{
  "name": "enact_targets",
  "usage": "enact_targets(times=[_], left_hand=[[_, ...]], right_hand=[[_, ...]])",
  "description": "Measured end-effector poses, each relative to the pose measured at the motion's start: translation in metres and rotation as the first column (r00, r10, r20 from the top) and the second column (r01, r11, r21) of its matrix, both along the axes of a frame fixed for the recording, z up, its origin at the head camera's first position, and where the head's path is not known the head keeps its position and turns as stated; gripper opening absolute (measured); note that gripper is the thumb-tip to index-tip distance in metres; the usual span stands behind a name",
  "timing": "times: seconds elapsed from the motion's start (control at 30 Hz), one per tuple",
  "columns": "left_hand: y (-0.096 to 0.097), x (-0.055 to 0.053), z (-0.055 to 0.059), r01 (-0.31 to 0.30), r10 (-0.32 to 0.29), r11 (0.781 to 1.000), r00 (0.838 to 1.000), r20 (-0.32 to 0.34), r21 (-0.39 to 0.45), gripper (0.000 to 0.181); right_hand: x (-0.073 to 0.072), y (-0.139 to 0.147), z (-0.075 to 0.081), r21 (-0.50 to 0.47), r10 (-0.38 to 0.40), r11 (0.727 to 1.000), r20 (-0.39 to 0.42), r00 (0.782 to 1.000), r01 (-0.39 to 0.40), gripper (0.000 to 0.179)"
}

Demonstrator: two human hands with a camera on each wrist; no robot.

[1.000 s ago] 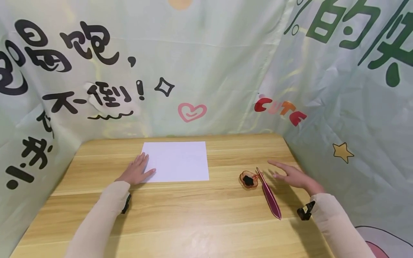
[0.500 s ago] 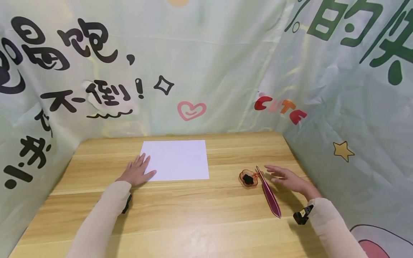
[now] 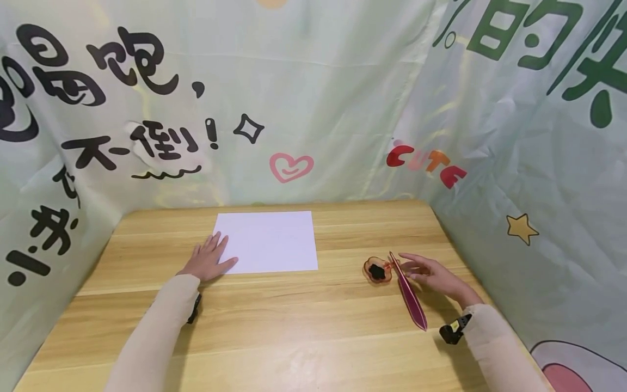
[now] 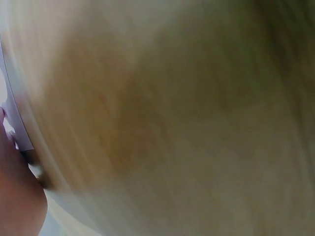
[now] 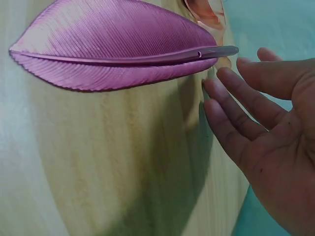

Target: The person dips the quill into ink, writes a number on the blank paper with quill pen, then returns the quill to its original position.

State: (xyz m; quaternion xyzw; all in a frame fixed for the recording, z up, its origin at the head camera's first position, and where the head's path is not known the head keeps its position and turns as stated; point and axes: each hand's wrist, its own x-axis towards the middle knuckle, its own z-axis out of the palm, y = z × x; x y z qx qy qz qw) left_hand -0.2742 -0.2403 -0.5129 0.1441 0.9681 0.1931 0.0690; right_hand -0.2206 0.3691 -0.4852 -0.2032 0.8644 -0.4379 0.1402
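"CUTE" (image 3: 437,161) in multicolored letters on cloth backdrop (image 3: 333,109), far right. Same cloth: black Chinese "不" (image 3: 93,153) and "倒!" (image 3: 168,141) far left, green "的" (image 3: 497,32) right, top cut off. Other characters distorted or cropped, can't read reliably.

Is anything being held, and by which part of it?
Nothing is held: the right grip is beside the feather; the left grip rests partly on the paper.
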Motion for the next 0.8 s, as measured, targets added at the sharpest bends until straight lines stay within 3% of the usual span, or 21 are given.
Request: enact_targets(times=[0.2, 0.8], left_hand=[[-0.003, -0.002, -0.007, 0.007, -0.007, 0.999, 1.0, -0.02, 0.033, 0.084], [-0.007, -0.007, -0.016, -0.001, 0.0, 1.0, 1.0, -0.029, -0.023, 0.087]], right_hand=[[-0.001, -0.003, -0.004, 0.003, -0.018, 1.0, 0.038, 0.999, 0.018, 0.049], [-0.011, -0.008, -0.009, -0.081, -0.038, 0.996, 0.079, 0.996, 0.044, 0.036]])
